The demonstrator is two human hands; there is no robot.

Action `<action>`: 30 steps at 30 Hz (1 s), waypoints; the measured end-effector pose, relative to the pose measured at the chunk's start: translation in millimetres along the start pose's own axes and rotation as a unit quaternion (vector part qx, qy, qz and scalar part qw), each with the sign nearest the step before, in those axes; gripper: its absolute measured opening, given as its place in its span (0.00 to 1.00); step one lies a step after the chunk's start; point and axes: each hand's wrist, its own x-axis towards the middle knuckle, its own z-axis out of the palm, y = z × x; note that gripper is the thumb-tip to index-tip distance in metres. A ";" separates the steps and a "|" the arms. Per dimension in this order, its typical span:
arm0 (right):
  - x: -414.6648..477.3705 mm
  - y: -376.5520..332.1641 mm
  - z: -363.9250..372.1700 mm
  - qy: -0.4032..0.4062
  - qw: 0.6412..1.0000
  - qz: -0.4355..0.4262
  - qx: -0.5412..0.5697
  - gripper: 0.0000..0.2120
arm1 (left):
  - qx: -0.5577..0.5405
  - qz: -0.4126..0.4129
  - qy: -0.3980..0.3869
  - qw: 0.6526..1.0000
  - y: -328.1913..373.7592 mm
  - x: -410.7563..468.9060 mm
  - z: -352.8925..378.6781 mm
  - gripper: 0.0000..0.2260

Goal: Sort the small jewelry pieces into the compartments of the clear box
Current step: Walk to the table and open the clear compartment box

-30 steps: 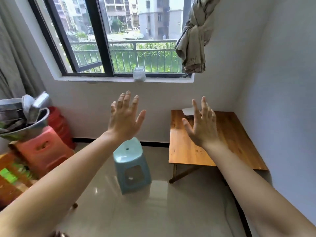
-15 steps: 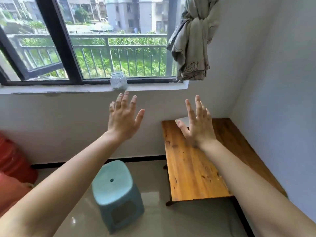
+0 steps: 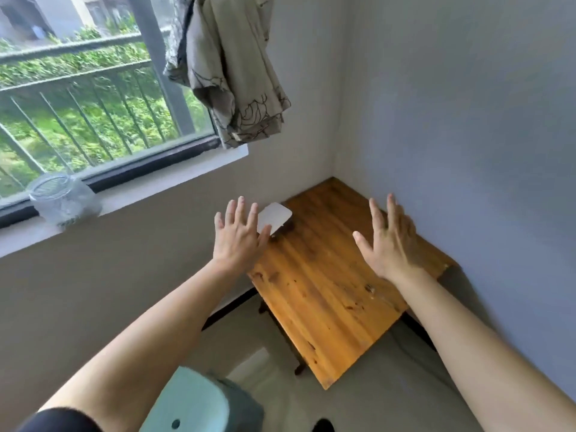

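A small pale box [image 3: 276, 217] with rounded corners lies at the far left corner of a low wooden table [image 3: 327, 294]; a dark bit shows at its right edge, too small to identify. No jewelry pieces can be made out. My left hand [image 3: 238, 235] is stretched out with fingers spread, its thumb overlapping the box in view. Over the table's right side, my right hand [image 3: 388, 241] is also raised, fingers apart. Both hands hold nothing.
The table sits in the room corner against the grey-blue wall [image 3: 467, 120]. A glass jar [image 3: 62, 199] stands on the window sill. A knotted curtain [image 3: 230, 73] hangs above. A light blue stool [image 3: 199, 403] is on the floor below my left arm.
The view has swung right and closer to the table. Both hands stay raised and spread, now over the table. The red items at the left have left the view.
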 end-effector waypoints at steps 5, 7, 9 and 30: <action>39.1 21.0 25.3 -0.024 0.999 0.037 0.006 0.38 | -0.001 0.024 -0.020 1.000 17.8 46.1 24.1 0.30; 62.1 21.3 33.6 -0.027 0.999 0.037 0.013 0.38 | 0.003 0.030 -0.009 0.999 17.1 65.4 29.0 0.31; 85.7 16.9 42.6 -0.035 0.998 0.045 0.018 0.37 | 0.004 0.024 0.003 1.000 13.8 84.1 32.5 0.30; 191.9 12.6 216.1 -0.105 0.960 0.257 0.027 0.38 | -0.001 0.126 -0.242 0.962 -17.7 304.3 252.9 0.32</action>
